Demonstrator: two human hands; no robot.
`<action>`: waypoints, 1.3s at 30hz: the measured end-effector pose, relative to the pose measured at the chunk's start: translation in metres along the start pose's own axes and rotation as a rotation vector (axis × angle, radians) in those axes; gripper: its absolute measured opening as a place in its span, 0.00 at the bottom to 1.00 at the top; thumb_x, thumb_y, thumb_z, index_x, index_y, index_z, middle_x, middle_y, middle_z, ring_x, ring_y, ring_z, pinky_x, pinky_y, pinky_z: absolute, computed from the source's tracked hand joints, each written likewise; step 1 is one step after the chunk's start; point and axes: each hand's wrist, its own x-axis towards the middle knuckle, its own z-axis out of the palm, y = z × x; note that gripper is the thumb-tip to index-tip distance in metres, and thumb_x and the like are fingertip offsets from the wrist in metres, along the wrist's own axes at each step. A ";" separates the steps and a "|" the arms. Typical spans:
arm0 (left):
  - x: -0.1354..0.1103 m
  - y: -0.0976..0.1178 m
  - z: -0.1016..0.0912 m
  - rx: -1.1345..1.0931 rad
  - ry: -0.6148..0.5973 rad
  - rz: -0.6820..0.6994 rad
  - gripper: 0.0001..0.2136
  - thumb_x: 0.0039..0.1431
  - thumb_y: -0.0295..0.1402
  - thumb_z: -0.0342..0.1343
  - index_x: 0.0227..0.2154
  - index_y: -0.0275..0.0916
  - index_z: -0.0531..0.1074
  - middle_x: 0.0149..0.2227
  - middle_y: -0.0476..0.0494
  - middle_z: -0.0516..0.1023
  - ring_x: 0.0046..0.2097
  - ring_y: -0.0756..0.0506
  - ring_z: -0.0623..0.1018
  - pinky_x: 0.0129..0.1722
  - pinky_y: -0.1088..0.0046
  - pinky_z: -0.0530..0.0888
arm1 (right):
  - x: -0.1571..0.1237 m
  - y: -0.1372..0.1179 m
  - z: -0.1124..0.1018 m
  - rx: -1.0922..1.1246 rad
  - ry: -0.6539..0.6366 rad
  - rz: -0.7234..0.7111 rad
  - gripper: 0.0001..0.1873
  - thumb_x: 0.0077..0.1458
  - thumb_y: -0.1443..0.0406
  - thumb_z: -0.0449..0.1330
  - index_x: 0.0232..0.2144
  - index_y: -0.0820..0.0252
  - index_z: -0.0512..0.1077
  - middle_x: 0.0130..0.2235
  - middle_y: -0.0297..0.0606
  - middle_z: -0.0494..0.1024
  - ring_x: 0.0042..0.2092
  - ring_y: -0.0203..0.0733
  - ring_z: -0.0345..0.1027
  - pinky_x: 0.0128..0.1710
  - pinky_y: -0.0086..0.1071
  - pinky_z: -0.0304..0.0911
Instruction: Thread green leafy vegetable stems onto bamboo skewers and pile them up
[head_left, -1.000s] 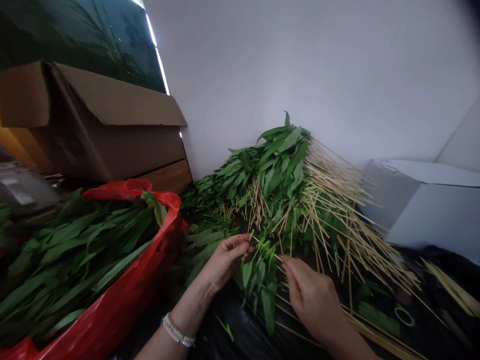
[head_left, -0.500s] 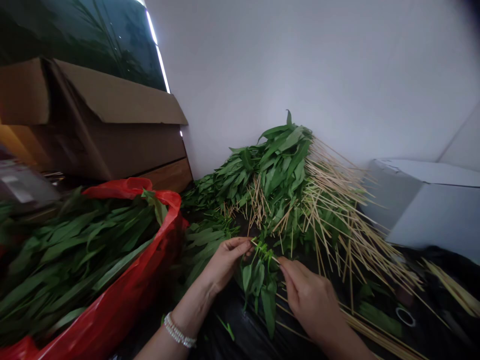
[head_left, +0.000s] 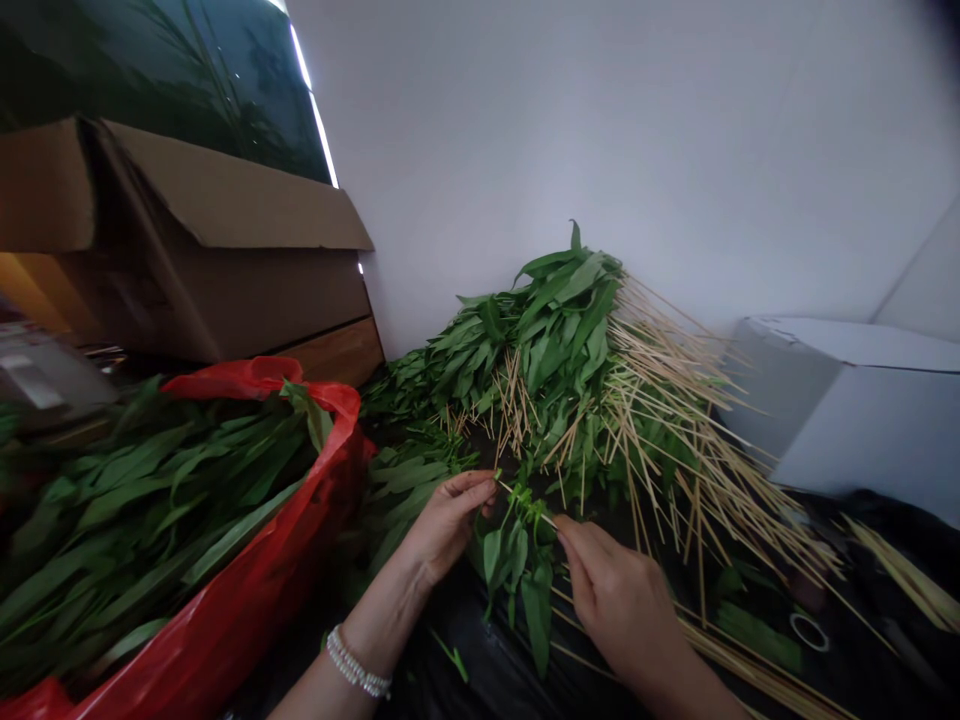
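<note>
My right hand [head_left: 619,595] is closed round a thin bamboo skewer [head_left: 549,520], which points up and left. Green stems are threaded on the skewer, and their long leaves [head_left: 517,560] hang below it, above black plastic. At the skewer's upper left end, my left hand [head_left: 454,515] pinches a small green stem piece [head_left: 498,475] between thumb and forefinger. The skewer's tip shows close beside these fingers; whether it pierces that piece I cannot tell. Behind the hands lies a pile of leafy skewers [head_left: 562,310], their bare sticks [head_left: 697,430] fanning out to the right.
On the left, a red plastic bag [head_left: 300,540] holds loose long green leaves [head_left: 150,500]. An open cardboard box [head_left: 247,290] stands behind it. At the right are a white box [head_left: 877,420], several loose skewers [head_left: 750,665] and a white ring [head_left: 810,632] on black plastic [head_left: 465,640].
My left fingers have drawn slightly left along the skewer's end, so more of its tip and the green piece show. The right hand has hardly moved.
</note>
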 end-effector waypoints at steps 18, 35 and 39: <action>0.001 -0.003 -0.001 -0.039 -0.030 -0.029 0.12 0.38 0.29 0.71 0.28 0.33 0.78 0.23 0.50 0.74 0.25 0.55 0.71 0.28 0.80 0.66 | -0.001 -0.002 0.003 0.042 -0.006 0.027 0.16 0.60 0.71 0.44 0.44 0.61 0.69 0.31 0.36 0.74 0.31 0.39 0.73 0.31 0.30 0.63; 0.000 -0.003 0.000 -0.015 0.003 -0.014 0.12 0.37 0.29 0.71 0.29 0.34 0.79 0.23 0.51 0.75 0.24 0.56 0.70 0.27 0.80 0.66 | -0.001 -0.005 0.003 -0.014 0.006 0.044 0.17 0.62 0.69 0.43 0.43 0.62 0.70 0.31 0.38 0.76 0.33 0.38 0.73 0.32 0.27 0.63; 0.001 -0.003 -0.001 -0.013 0.006 -0.011 0.13 0.37 0.29 0.71 0.29 0.34 0.79 0.24 0.51 0.75 0.24 0.56 0.70 0.27 0.80 0.65 | -0.001 -0.004 0.004 0.001 0.007 0.046 0.17 0.62 0.70 0.43 0.43 0.61 0.70 0.31 0.37 0.75 0.32 0.38 0.73 0.32 0.28 0.63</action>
